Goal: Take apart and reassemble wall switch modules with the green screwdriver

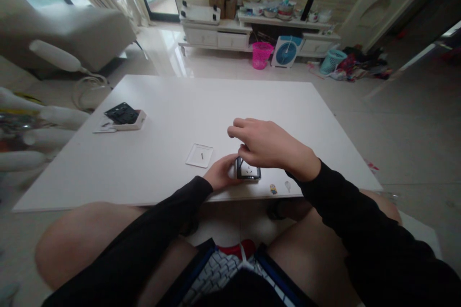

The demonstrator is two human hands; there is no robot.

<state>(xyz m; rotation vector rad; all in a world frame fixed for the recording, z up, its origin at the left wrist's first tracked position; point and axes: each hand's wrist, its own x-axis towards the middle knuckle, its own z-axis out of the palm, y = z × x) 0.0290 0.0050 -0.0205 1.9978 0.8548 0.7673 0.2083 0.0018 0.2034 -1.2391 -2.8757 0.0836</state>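
A wall socket [249, 171] with a white face and a dark frame sits near the table's front edge. My left hand [223, 172] is closed around its left side. Over the socket's upper edge is my right hand [264, 144], its fingers curled and pinched; whatever they hold is hidden. The right hand covers part of the socket's far side. To the left of my left hand lies a clear-edged square cover plate [194, 159] with a small dark piece [202, 156] on it.
A black square part [122, 113] rests on a white box [133, 123] at the table's left. Two small stickers, a yellow figure [273, 189] and a pale one [287, 186], are at the front edge of the white table [173, 105].
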